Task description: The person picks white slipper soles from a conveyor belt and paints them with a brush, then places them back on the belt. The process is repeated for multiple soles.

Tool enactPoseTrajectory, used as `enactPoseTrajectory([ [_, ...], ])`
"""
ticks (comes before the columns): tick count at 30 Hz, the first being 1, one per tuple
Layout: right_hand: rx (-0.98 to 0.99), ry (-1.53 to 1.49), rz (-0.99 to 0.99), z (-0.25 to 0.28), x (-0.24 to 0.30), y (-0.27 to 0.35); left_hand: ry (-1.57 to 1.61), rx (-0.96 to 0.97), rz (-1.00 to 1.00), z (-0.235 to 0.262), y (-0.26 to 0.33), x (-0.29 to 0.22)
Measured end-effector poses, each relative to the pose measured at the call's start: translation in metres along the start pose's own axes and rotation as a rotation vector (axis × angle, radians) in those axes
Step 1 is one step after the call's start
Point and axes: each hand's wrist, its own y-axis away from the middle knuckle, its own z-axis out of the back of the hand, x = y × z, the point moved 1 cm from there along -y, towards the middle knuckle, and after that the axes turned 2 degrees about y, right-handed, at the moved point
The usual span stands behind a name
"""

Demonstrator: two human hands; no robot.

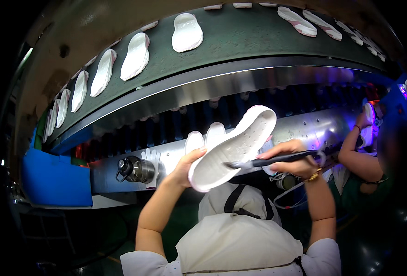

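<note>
My left hand (pixel 183 169) grips a white shoe sole (pixel 247 135) by its side, tilted with its hollow, dotted inner face showing. Closed around the dark handle of a brush (pixel 273 159) is my right hand (pixel 292 148). The brush's bristle tip touches the inside of the sole near its lower end. Just behind the held sole, the rounded ends of two more white soles (pixel 194 140) show over the metal ledge (pixel 300 126). Their other parts are hidden by the held sole.
A green conveyor belt (pixel 240 39) carries several white soles (pixel 135 56) beyond a metal rail (pixel 185 96). On the ledge stand a dark-lidded bottle (pixel 141 170) and pale gloves (pixel 153 158). A blue panel (pixel 56 177) is at left. At right, a co-worker's hand (pixel 363 120) holds a sole under purple light.
</note>
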Motion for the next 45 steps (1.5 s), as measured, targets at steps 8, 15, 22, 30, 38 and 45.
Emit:
enactPoseTrajectory([
  [8,-0.513,-0.074,-0.011,0.025,-0.071,-0.009,0.201,0.064,-0.014,0.007,-0.026,0.029],
  [15,-0.779,0.479,0.143,-0.053,-0.067,-0.009,0.110,-0.144,-0.104,0.017,-0.036,0.037],
  [22,-0.420,-0.667,0.212,-0.007,-0.058,0.035,0.199,-0.090,-0.269,0.022,-0.028,0.029],
  [30,-0.609,-0.631,0.087,0.013,-0.094,0.063,0.132,0.103,-0.395,0.005,-0.028,0.015],
  [38,-1.302,-0.642,-0.015,0.025,-0.137,0.084,0.048,0.262,-0.340,-0.029,-0.079,-0.013],
  [45,-1.243,-0.721,-0.053,0.021,-0.143,0.084,0.517,0.328,-0.701,-0.116,-0.198,-0.117],
])
